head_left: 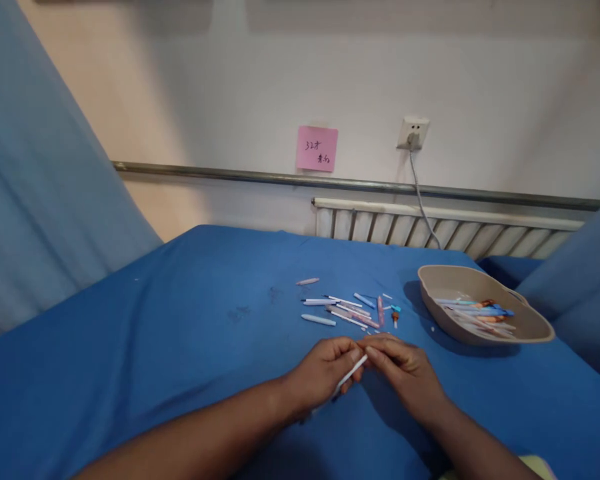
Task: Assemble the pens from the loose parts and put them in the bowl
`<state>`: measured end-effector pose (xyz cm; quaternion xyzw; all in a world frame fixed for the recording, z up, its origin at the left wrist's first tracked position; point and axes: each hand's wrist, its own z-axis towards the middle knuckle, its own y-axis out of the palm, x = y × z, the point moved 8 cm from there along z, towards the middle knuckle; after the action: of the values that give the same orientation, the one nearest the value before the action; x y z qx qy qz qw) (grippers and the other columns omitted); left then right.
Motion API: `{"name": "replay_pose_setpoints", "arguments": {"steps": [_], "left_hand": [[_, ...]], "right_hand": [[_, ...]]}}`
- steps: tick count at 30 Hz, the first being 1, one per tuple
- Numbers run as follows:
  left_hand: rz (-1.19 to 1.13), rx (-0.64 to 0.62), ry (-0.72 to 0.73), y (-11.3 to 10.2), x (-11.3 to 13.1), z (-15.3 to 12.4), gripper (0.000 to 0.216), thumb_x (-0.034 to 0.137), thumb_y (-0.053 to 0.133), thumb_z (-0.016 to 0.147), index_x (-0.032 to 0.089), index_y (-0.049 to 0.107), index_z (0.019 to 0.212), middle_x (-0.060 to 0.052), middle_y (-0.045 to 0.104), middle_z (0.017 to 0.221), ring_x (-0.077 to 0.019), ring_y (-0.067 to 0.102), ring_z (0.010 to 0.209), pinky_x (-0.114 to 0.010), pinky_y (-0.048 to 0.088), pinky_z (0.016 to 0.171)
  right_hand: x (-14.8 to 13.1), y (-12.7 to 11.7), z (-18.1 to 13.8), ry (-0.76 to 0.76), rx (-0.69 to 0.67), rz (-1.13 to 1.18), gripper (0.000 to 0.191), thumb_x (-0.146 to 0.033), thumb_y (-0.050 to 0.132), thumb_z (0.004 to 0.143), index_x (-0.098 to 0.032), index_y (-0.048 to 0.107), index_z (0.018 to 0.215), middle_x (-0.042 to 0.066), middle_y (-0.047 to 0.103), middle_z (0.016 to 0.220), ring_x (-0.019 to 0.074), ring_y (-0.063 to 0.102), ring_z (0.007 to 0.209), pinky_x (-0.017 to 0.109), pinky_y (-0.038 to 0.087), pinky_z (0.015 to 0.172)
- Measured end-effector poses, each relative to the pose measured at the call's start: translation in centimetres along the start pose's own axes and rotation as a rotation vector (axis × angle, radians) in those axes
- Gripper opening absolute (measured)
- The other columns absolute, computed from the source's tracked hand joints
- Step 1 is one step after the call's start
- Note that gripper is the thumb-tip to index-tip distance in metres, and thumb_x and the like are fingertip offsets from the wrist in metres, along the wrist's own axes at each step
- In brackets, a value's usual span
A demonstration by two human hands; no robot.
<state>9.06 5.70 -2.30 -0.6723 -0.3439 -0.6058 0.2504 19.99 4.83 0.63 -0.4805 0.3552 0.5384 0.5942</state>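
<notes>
Over the blue-covered table, my left hand is closed around a thin white pen refill that slants down to a dark end. The thumb and fingers of my right hand pinch together at the refill's upper end, meeting the left fingertips. Just beyond both hands lie scattered pen parts: a light blue barrel, a pink barrel, several white refills, a teal piece and a small brown decorated piece. My fingers hide part of what they hold.
A beige basin with pens and pen parts stands at the right. Behind the table are a radiator, a metal rail, a plugged-in cable and a pink note. Blue curtains hang at the sides.
</notes>
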Motion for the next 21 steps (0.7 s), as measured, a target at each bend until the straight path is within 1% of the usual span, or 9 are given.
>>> {"name": "replay_pose_setpoints", "arguments": {"steps": [4,7,9,10,12,14,15,18,21], "left_hand": [[-0.112,0.112,0.017,-0.1,-0.2,0.1,0.04,0.055,0.06,0.077,0.016,0.052,0.069,0.006,0.045,0.053,-0.0056,0.034,0.041,-0.018,0.027,0.041],[-0.15,0.201,0.038,-0.8,0.2,0.4,0.04,0.054,0.06,0.077,0.017,0.049,0.067,0.007,0.042,0.053,-0.005,0.032,0.04,-0.018,0.024,0.04],[-0.195,0.277,0.055,-1.7,0.6,0.6,0.038,0.052,0.061,0.076,0.017,0.049,0.069,0.007,0.042,0.054,-0.0045,0.031,0.041,-0.017,0.024,0.04],[-0.229,0.311,0.064,-2.1,0.8,0.7,0.037,0.052,0.062,0.075,0.017,0.049,0.072,0.008,0.041,0.056,-0.0044,0.031,0.041,-0.017,0.024,0.041],[-0.287,0.36,0.082,-2.7,1.0,1.0,0.036,0.05,0.064,0.073,0.018,0.049,0.077,0.008,0.042,0.059,-0.0044,0.033,0.043,-0.016,0.026,0.042],[-0.308,0.375,0.087,-2.9,1.2,1.2,0.035,0.05,0.064,0.073,0.018,0.049,0.079,0.008,0.042,0.06,-0.0046,0.034,0.044,-0.016,0.028,0.042],[-0.303,0.378,0.086,-2.8,1.2,1.3,0.035,0.049,0.064,0.074,0.018,0.049,0.079,0.007,0.043,0.061,-0.0047,0.035,0.044,-0.016,0.029,0.043],[-0.249,0.382,0.088,-2.5,1.3,1.4,0.034,0.049,0.064,0.074,0.018,0.049,0.076,0.006,0.045,0.062,-0.0053,0.039,0.047,-0.016,0.031,0.044],[-0.205,0.373,0.098,-2.1,1.2,1.5,0.033,0.048,0.063,0.075,0.018,0.05,0.075,0.006,0.046,0.062,-0.0058,0.041,0.047,-0.016,0.032,0.043]], "right_hand": [[0.3,0.1,-0.1,0.014,0.032,-0.015,0.016,-0.033,0.064,0.079,-0.024,0.075,0.084,0.003,0.067,0.071,0.0177,0.06,0.066,0.029,0.046,0.065],[1.7,-0.2,-0.5,0.135,0.147,0.083,0.024,-0.036,0.07,0.074,-0.023,0.071,0.094,0.002,0.068,0.078,0.0156,0.058,0.062,0.026,0.046,0.059],[2.7,0.4,-1.0,0.229,0.173,0.17,0.028,-0.039,0.071,0.072,-0.02,0.067,0.093,0.001,0.067,0.076,0.0125,0.056,0.055,0.023,0.043,0.051],[3.0,1.4,-1.2,0.273,0.13,0.211,0.028,-0.042,0.07,0.072,-0.019,0.065,0.088,0.0,0.065,0.07,0.0109,0.054,0.05,0.021,0.04,0.046],[3.4,4.1,-1.8,0.358,-0.059,0.278,0.031,-0.047,0.067,0.073,-0.017,0.061,0.076,-0.002,0.06,0.059,0.0083,0.049,0.041,0.018,0.032,0.038],[3.4,6.0,-2.2,0.393,-0.176,0.327,0.035,-0.05,0.068,0.071,-0.017,0.059,0.073,-0.003,0.059,0.056,0.0067,0.045,0.037,0.018,0.029,0.036],[3.4,6.4,-2.2,0.402,-0.191,0.34,0.037,-0.051,0.068,0.07,-0.016,0.058,0.073,-0.004,0.058,0.055,0.0062,0.044,0.036,0.017,0.028,0.036],[3.7,6.3,-1.9,0.435,-0.144,0.361,0.04,-0.053,0.069,0.068,-0.016,0.057,0.07,-0.005,0.055,0.049,0.0063,0.043,0.037,0.017,0.03,0.038],[4.0,5.9,-1.4,0.465,-0.113,0.416,0.041,-0.053,0.07,0.068,-0.014,0.058,0.071,-0.002,0.058,0.05,0.0069,0.046,0.04,0.018,0.035,0.041]]}}
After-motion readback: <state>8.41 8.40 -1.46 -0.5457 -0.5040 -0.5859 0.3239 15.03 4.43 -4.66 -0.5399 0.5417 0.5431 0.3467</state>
